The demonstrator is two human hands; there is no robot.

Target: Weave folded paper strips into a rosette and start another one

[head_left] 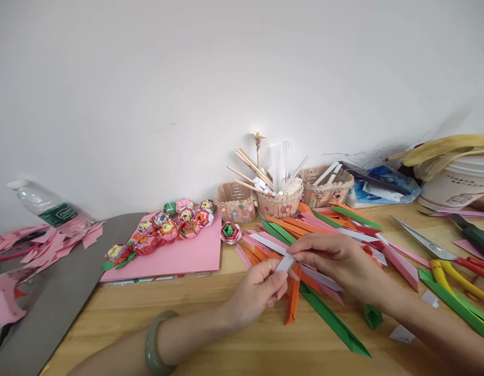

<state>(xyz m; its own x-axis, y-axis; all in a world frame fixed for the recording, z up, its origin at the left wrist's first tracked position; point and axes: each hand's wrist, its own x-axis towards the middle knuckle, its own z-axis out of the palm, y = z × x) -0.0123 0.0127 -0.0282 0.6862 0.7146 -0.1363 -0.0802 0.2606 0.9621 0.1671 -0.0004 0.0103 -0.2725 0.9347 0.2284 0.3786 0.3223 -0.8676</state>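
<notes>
Left hand (261,286): my thumb and fingers pinch the white paper piece (283,263)
Right hand (338,258): my fingertips close on its upper end
Place: between my hands, over the folded strips (336,322)
Forearms (203,329): both slant inward, bracelet (150,344) on my left

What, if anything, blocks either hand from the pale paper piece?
Nothing visible: left hand and right hand both have fingers on the pale paper piece. The folded coloured strips lie around the hands, not between.
</notes>
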